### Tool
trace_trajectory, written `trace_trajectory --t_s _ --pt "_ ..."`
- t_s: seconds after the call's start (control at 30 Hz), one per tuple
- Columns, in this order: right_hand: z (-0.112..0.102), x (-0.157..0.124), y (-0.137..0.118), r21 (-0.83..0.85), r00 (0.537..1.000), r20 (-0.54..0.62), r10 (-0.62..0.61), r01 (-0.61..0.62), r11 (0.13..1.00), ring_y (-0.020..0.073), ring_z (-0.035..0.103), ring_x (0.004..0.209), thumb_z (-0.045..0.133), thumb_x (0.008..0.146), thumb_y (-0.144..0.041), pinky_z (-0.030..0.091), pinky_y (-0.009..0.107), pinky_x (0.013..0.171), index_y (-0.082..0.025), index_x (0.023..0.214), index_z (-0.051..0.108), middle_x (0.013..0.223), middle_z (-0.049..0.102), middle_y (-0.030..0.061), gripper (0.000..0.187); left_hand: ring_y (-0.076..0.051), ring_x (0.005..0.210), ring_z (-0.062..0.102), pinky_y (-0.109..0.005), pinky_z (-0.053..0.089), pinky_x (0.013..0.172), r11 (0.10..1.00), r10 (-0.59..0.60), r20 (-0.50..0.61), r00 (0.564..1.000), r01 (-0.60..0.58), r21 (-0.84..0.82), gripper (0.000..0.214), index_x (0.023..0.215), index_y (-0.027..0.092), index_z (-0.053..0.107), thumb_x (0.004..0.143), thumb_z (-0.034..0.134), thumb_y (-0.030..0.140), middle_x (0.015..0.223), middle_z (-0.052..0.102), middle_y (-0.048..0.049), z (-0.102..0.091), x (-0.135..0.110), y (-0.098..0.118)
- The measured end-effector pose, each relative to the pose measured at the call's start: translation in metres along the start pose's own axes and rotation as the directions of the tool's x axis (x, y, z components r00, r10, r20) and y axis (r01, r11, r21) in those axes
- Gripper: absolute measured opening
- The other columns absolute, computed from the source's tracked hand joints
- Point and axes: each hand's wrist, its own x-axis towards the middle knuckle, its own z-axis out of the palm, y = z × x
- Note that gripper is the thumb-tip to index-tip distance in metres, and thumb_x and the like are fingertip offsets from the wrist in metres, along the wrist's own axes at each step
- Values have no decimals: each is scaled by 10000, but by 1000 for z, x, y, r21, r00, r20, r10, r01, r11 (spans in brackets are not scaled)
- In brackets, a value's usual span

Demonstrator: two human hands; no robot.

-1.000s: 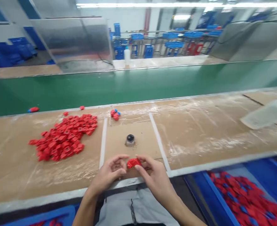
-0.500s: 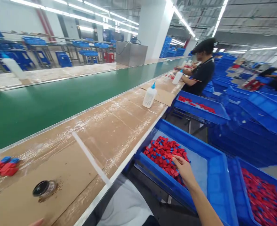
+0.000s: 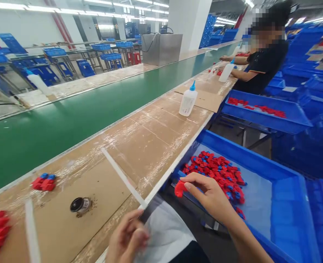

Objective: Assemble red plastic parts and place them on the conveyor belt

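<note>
Head view: right hand (image 3: 209, 193) had a red piece (image 3: 180, 189) pinched between thumb and fingertips, near the table-side rim of the blue tray (image 3: 290, 204) holding red-and-blue pieces (image 3: 216, 170). Left hand (image 3: 128, 237), blurred, was loosely curled and empty near the table (image 3: 150, 140) edge. Dark-topped jar (image 3: 81, 205) sat on cardboard (image 3: 109, 193).

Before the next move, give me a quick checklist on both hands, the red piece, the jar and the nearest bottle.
1. Red piece secure in right hand: ok, pinched between thumb and fingers.
2. Blue part fitted to that piece: cannot tell, only red shows.
3. Left hand empty: cannot tell, fingers curled and blurred.
4. Jar on the cardboard: ok.
5. Jar capped: cannot tell, its top just looks black.
6. Nearest bottle upright: ok.
</note>
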Motion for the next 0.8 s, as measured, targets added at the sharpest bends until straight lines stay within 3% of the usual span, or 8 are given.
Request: trace_trajectory --t_s 0.03,0.13,0.3,0.47,0.63,0.8 --pt "9 0 -10 19 999 42 -35 35 999 196 679 911 599 937 -371 525 316 828 -207 1012 728 974 730 51 221 -165 574 578 -268 496 525 1000 -15 117 993 17 -18 523 1094 173 660 748 744 556 723 674 -51 13 6 2" --pt "30 0 -29 71 984 131 -119 111 991 170 669 891 594 951 -322 521 287 805 -213 1060 705 981 718 40 191 -162 622 578 -250 490 548 997 19 225 974 0 -82 529 1147 157 634 803 692 555 721 654 -47 39 20 7" --pt "40 -5 -34 80 977 121 -178 169 982 152 643 867 566 970 -276 510 279 795 -224 1124 686 978 689 36 202 -130 600 552 -211 452 541 991 22 191 981 4 -134 466 1093 147 646 822 692 524 683 629 -25 54 22 11" --pt "42 -12 -29 101 973 118 -196 185 978 154 625 869 560 972 -248 494 279 785 -216 1100 709 959 661 43 200 -120 559 525 -211 447 523 991 10 190 982 16 -135 420 971 127 681 816 697 517 636 601 -15 58 25 1" --pt "47 -22 -19 63 972 161 -170 161 985 149 606 840 548 971 -228 477 266 764 -202 1098 715 931 652 44 211 -122 512 499 -211 424 469 994 -49 141 989 62 -85 448 924 135 690 759 733 550 581 566 9 57 25 -15" --pt "52 -32 -7 59 980 154 -123 115 992 145 627 836 560 957 -244 487 256 759 -185 1076 713 940 685 44 203 -165 522 540 -252 458 473 994 -106 113 988 106 5 543 914 151 726 667 758 633 571 599 -14 59 22 -18"
